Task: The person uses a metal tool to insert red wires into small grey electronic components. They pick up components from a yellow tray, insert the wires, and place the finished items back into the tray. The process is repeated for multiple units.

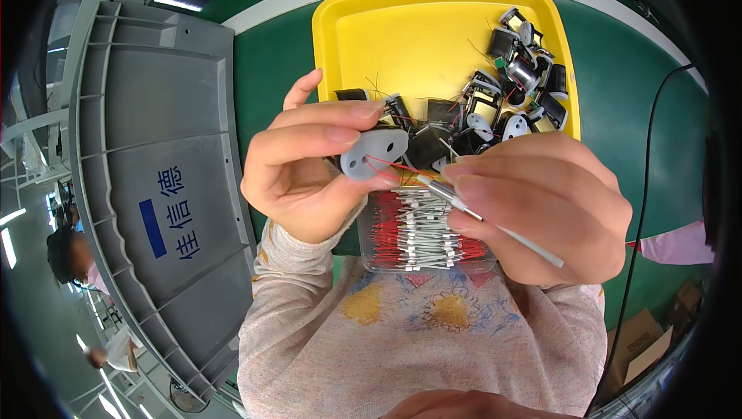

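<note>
My left hand (301, 160) pinches a small motor-like part with a grey oval end plate (375, 153) between fingers and thumb. The plate has several holes, and dark material shows behind it. Thin red wires (394, 164) run from the plate toward my right hand (545, 202). That hand is closed on a slim silver-and-white rod (444, 191), whose tip meets the wires; I cannot tell whether they are joined. Another thin pale tip shows above my right fingers. Below both hands, a clear box (371, 258) holds many red leads with white sleeves (421, 226).
A yellow tray (386, 32) lies beyond my hands, with several black-and-silver motor-like parts (522, 75) along its right and near sides. A grey crate (166, 110) stands at left. A black cable (648, 156) crosses the right side of the green table. Cardboard boxes (638, 345) sit lower right.
</note>
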A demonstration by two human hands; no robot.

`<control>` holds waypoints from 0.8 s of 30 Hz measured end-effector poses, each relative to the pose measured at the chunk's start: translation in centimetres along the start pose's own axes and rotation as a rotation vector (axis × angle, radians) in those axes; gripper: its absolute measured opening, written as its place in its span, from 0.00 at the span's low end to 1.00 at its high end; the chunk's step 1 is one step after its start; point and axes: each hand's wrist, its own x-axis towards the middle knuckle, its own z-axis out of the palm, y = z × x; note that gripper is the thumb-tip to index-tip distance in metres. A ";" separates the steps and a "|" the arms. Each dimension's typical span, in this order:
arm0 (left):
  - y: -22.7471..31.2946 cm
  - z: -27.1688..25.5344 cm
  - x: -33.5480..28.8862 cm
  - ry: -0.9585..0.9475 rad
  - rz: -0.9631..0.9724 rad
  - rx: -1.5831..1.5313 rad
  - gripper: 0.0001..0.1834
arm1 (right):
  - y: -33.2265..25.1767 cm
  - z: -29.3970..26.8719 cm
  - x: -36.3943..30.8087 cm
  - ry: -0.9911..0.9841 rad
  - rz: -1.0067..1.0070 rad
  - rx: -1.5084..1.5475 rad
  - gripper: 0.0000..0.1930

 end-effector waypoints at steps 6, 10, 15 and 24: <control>0.1 -0.1 -0.1 -0.008 0.001 0.034 0.23 | 0.3 -0.8 0.1 -0.090 0.014 0.020 0.15; 0.1 -0.3 0.0 -0.047 0.019 0.122 0.24 | 0.4 -0.7 0.0 -0.079 0.013 0.047 0.15; 0.0 -0.5 0.0 -0.059 0.037 0.167 0.25 | 0.5 -0.9 0.2 -0.120 0.018 0.052 0.15; 0.2 0.0 0.0 -0.002 0.002 0.010 0.23 | 0.8 0.1 0.0 0.007 0.055 0.149 0.14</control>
